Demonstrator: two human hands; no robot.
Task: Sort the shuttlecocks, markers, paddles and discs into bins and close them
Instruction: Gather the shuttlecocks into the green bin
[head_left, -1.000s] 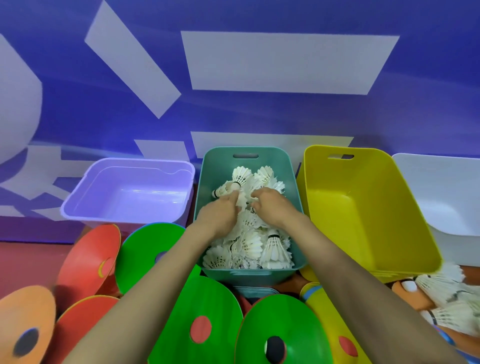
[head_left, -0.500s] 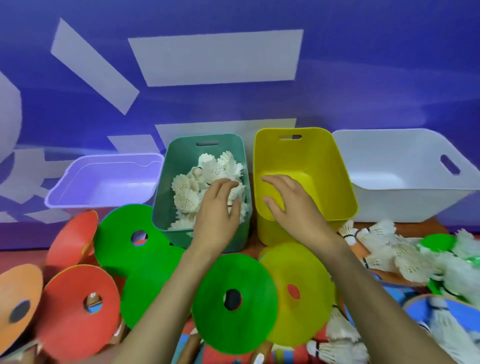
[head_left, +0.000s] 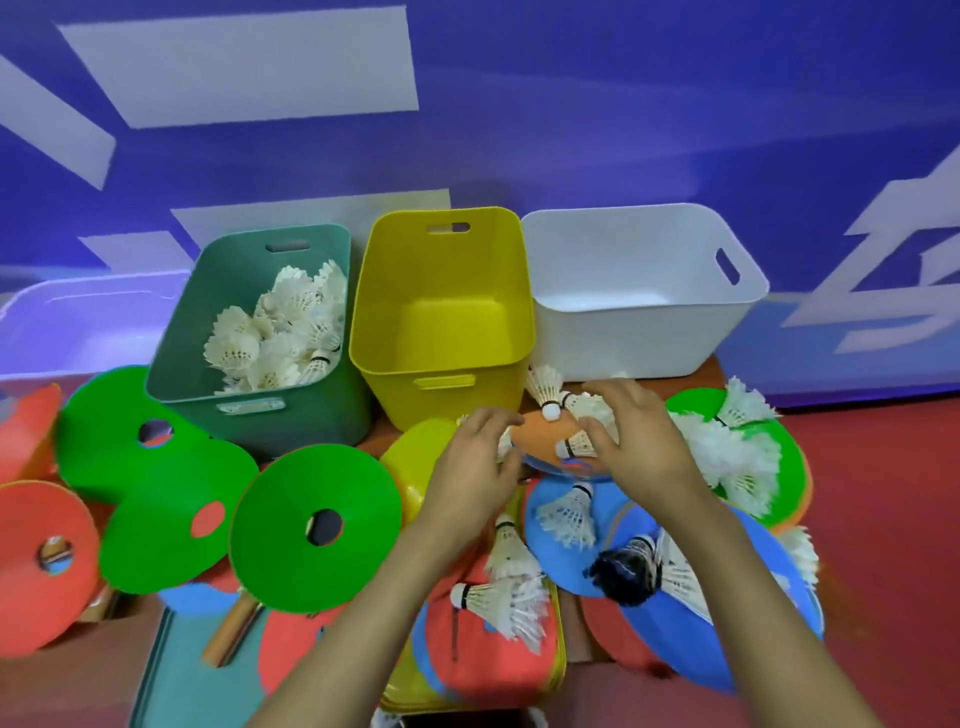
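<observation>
Loose white shuttlecocks (head_left: 569, 514) lie over blue paddles (head_left: 691, 613) and coloured discs, with a thick heap (head_left: 727, 452) on a green disc at the right. The teal bin (head_left: 208, 312) holds several shuttlecocks (head_left: 285, 327). My left hand (head_left: 475, 467) is curled around a shuttlecock (head_left: 503, 444) in front of the yellow bin (head_left: 441, 291), which holds nothing. My right hand (head_left: 639, 441) pinches another shuttlecock (head_left: 574, 446) over an orange disc (head_left: 540, 434). One more shuttlecock (head_left: 545, 387) stands just beyond my fingers.
A white bin (head_left: 634, 338) stands right of the yellow one, and a purple bin (head_left: 78, 322) sits at the far left. Green discs (head_left: 317, 525) and red discs (head_left: 41, 561) cover the left. A wooden paddle handle (head_left: 228, 634) and a teal lid (head_left: 176, 680) lie low.
Both hands left the teal bin and moved right and nearer, onto the loose shuttlecocks in front of the yellow and white bins. The view swung to the right.
</observation>
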